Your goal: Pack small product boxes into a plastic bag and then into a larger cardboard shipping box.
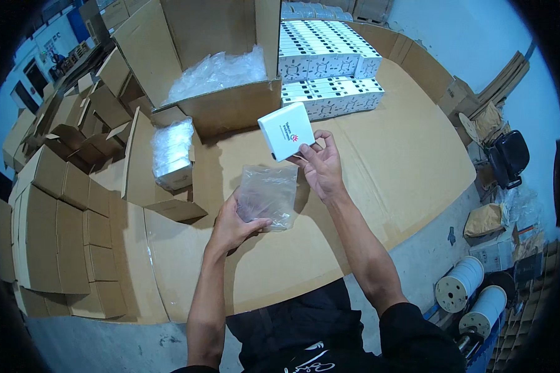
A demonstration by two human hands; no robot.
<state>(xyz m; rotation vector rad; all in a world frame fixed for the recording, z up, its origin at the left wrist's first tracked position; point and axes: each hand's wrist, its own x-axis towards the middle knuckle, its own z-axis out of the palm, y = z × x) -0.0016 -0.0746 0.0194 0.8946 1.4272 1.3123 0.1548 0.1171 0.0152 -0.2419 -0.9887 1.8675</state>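
Along the desk's left edge, flat folded cartons (56, 211) lie stacked in overlapping rows, tan and unassembled. Just inside them, near the left part of the desk (410, 161), a small box wrapped in clear plastic (171, 155) stands on a carton flap. Behind it, toward the far left corner, a big open cardboard box (224, 74) holds a heap of crumpled clear bags (218, 71). Near the middle of the desk, the left hand (233, 224) is closed on the lower left corner of a clear plastic bag (269, 196), thumb on top and fingers underneath, holding it slightly above the cardboard surface. Just right of and above the bag, the right hand (320, 165) grips a small white box (286, 130) by its lower right corner, fingertips pinching it so it tilts up toward the open carton; the box hangs clear of the desk, apart from the bag. Toward the far edge, right of the big carton, many matching white boxes (330, 65) sit stacked in neat rows. Off the desk's right side, brown paper sacks (485, 217) and a black chair (507, 155) stand on the floor, and 2 white spools (473, 292) lie near the near right corner.
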